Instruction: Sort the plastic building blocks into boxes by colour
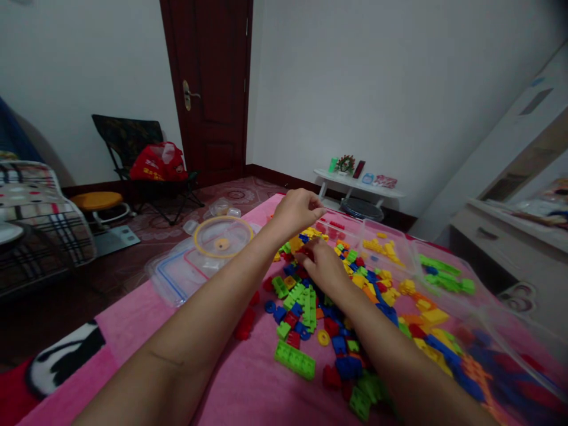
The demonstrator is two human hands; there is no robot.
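A heap of coloured plastic building bricks [337, 307] lies on a pink cloth [248, 384]. My left hand [298, 208] hovers above the far end of the heap with its fingers pinched together; what they hold, if anything, is too small to make out. My right hand [322, 266] rests low in the heap, fingers closed on a red brick [305, 252]. A long green brick [294, 360] lies at the near edge of the heap.
Clear plastic tubs hold sorted yellow bricks [381, 245], green bricks [444, 277] and mixed bricks [488, 367] on the right. Clear lids and a round yellow-rimmed lid [223, 238] lie at the left. A folding chair [146, 160], door [213, 89] and low white table [359, 184] stand behind.
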